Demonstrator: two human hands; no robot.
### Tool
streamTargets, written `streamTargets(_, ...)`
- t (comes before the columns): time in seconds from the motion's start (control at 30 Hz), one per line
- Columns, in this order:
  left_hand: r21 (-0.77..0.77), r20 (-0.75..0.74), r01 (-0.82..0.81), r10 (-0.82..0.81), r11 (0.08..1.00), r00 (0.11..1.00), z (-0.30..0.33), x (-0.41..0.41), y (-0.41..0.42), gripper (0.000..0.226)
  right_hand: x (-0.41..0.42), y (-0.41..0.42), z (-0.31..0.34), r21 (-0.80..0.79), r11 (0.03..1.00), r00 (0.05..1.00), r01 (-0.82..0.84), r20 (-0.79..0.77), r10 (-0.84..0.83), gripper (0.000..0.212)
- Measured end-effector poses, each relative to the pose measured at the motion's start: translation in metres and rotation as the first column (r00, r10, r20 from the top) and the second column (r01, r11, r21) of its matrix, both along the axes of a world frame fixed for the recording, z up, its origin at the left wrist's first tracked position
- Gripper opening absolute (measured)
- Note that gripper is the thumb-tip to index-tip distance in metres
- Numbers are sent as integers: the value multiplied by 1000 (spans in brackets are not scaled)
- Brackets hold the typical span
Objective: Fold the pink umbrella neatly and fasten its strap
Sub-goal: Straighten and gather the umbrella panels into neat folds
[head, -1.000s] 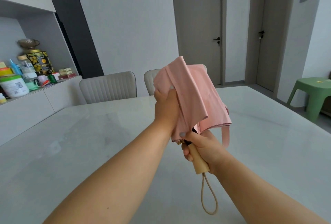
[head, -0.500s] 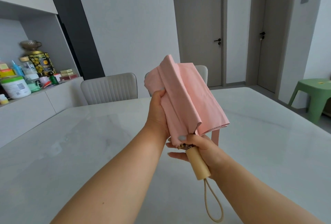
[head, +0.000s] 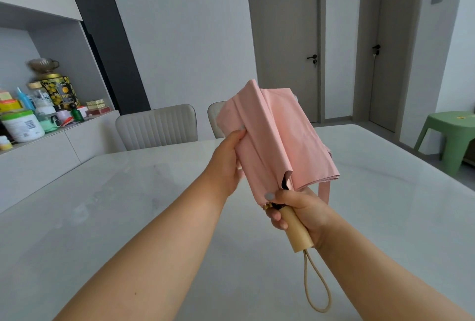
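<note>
Left hand [head: 227,164] lower on loosely pleated umbrella [head: 282,140]

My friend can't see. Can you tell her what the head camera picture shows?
Two bare hands hold a half-folded pink umbrella above a pale table. The right hand grips its wooden handle; the left hand pinches the fabric's left edge. The strap hangs unfastened.

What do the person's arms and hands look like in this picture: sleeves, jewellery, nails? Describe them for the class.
Both forearms are bare, with no sleeves in view. No watch, bracelet or ring shows on the left hand or the right hand. The fingernails that show carry a pale grey polish. A small dark mole marks the left forearm.
</note>
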State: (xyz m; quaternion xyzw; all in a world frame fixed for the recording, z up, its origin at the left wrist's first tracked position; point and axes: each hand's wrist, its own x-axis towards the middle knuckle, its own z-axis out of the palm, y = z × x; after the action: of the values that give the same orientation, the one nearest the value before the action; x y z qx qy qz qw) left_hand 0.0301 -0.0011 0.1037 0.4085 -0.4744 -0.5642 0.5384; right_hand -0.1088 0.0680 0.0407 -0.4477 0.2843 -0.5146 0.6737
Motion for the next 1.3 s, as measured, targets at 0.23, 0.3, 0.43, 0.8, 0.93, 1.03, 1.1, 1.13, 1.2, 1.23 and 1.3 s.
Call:
streamTargets(0.23,-485,345,-268,464,832,816,71,18,-9,21,0,-1,-3,-15,997,986,70,-151,-71,24)
streamTargets(0.3,-528,486,-201,487,825,726,93,17,-14,27,1,-2,-4,-28,997,979,69,-192,-73,28)
streamTargets(0.43,-377,736,-93,359,921,574,114,22,-25,70,2,0,-6,-61,998,967,30,-250,-44,28)
streamTargets(0.8,-164,639,176,-31,971,768,136,31,-16,44,0,-6,-8,-6,1000,988,12,-151,-12,29)
streamTargets(0.93,-226,721,128,78,966,688,138,30,-15,30,1,-5,-9,-23,1000,989,-4,-148,0,24)
streamTargets(1.03,-178,604,178,-35,968,796,139,41,-15,39,1,-3,-7,-54,998,992,-14,-129,7,19)
streamTargets(1.1,-170,581,211,-75,963,810,139,45,-15,32,1,-3,-7,-58,998,992,-8,-127,0,23)
streamTargets(1.13,-180,615,204,-52,962,787,139,45,-14,26,1,-4,-7,-56,998,991,-3,-135,-5,24)
streamTargets(1.2,-205,681,169,17,964,732,139,42,-9,18,1,-3,-7,-64,998,988,-5,-153,-5,21)
streamTargets(1.23,-208,679,165,21,964,734,140,42,-8,18,1,-3,-7,-73,997,988,-13,-155,2,17)
streamTargets(1.3,-194,648,187,-18,963,762,141,42,-7,20,2,-1,-6,-86,996,989,-28,-146,15,12)
